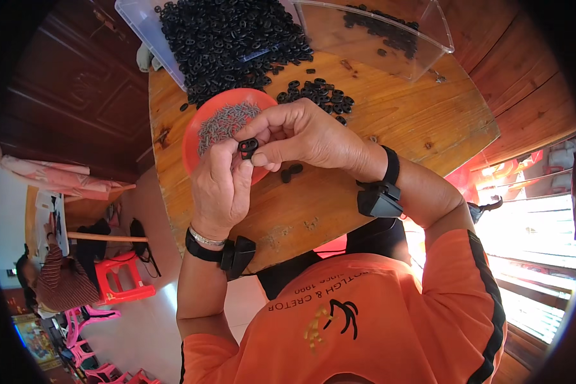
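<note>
left hand [219,185]: thumb and fingers pinching one small black piece [248,150]
right hand [310,137]: pinching that same piece from the other side
where it's at: up between my fingertips, over the red bowl [191,142] from my angle
bowl: loads of little grey metal bits [224,123]
wooden table [422,109]: loose pile of black parts [326,96] past my right hand, bigger heap [230,41] at the clear bin [148,40]

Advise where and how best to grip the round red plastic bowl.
Likely by the bowl's left rim, from the left: that curved edge is exposed, while the left hand and right hand overlap its lower right and black plastic pieces crowd its far edge.
</note>
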Demonstrator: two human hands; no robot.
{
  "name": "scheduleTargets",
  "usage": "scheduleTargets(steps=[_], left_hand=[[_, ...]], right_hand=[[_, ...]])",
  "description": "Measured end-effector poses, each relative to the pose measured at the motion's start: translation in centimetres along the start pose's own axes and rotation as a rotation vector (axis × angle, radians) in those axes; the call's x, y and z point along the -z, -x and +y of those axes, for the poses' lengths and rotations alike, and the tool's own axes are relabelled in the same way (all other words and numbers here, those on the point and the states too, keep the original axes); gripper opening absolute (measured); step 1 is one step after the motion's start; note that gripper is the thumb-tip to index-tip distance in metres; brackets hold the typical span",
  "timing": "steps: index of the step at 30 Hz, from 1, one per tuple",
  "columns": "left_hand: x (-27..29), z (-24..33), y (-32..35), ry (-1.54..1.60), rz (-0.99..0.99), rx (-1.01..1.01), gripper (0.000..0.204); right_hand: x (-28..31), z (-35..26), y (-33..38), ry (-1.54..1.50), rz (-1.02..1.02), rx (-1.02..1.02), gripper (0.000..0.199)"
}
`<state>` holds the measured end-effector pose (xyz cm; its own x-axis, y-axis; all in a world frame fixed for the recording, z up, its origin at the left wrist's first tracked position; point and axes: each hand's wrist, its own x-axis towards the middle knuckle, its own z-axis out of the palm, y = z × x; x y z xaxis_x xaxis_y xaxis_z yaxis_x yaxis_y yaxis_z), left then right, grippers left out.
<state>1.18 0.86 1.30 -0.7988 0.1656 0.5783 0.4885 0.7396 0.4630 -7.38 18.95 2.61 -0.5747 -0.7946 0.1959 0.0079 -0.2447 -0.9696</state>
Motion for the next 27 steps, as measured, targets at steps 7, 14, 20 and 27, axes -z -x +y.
scheduleTargets(steps=[7, 14, 20, 27], left_hand=[[0.12, 0.13, -0.12, -0.091, 0.040, -0.042, 0.020], [0.01, -0.37, 0.06, -0.053, 0.016, -0.031, 0.020], [0.12, -0.12, 0.03, -0.076, 0.012, -0.037, 0.021], [0.15, 0.03, -0.07, -0.059, 0.022, -0.045, 0.022]], right_hand=[[-0.46, 0.08, 0.18, 0.092, 0.019, 0.058, 0.033], [-0.47, 0.25, 0.26, 0.291, 0.054, 0.145, 0.032], [-0.45, -0.10, 0.36, 0.307, 0.036, 0.149, 0.032], [-0.62, -0.14, 0.34, 0.282, 0.053, 0.141, 0.032]])
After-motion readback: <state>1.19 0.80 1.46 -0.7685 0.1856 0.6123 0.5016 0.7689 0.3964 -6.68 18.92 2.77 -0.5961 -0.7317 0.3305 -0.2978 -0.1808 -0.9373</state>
